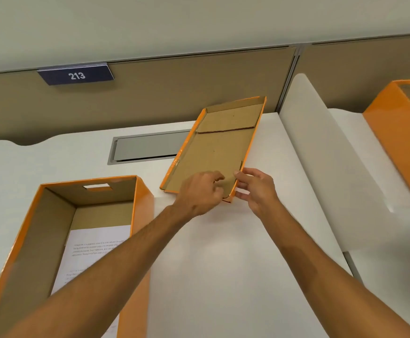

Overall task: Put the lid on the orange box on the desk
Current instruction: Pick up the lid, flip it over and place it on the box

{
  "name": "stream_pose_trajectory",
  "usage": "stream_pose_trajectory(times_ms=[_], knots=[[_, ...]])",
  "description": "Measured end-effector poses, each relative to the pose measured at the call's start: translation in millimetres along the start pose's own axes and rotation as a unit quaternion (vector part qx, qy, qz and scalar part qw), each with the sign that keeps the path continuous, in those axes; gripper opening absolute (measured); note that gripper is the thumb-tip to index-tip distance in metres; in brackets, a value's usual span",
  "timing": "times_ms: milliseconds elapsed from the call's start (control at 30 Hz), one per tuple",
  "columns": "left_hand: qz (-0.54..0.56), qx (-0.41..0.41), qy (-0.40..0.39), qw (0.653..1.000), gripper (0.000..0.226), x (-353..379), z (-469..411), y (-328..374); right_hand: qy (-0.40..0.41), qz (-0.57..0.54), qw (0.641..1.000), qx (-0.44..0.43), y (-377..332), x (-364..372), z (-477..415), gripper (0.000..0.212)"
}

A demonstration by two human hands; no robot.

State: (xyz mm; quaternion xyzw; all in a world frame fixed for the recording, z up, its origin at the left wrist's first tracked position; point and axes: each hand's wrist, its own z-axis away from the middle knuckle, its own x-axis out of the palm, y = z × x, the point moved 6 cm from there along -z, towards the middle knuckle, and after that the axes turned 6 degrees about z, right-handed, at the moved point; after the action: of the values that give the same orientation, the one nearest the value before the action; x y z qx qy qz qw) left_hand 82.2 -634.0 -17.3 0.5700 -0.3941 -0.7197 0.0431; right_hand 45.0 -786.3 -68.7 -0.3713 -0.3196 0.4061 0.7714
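Note:
The orange lid point(213, 147) lies upside down on the white desk point(223, 252), its brown cardboard inside facing up. My right hand point(254, 189) grips the lid's near right corner, thumb on the rim. My left hand point(200, 192) rests on the lid's near edge, fingers curled inside it. The open orange box point(145, 203) stands at the lower left, brown inside, with a printed sheet of paper point(94, 250) on its bottom. My left forearm crosses over the box's near right corner.
A grey cable hatch point(147, 148) is set into the desk behind the box. A white divider panel point(321, 147) slopes along the right. Another orange box point(399, 128) stands beyond it. A beige partition with a "213" sign point(76, 75) backs the desk.

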Motion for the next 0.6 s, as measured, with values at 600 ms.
stream_pose_trajectory(times_ms=[600], knots=[[0.172,-0.055,0.197,0.964,0.017,-94.3,-36.5,64.6,0.100,0.270,0.881,-0.376,-63.8,62.5,72.1,0.045]])
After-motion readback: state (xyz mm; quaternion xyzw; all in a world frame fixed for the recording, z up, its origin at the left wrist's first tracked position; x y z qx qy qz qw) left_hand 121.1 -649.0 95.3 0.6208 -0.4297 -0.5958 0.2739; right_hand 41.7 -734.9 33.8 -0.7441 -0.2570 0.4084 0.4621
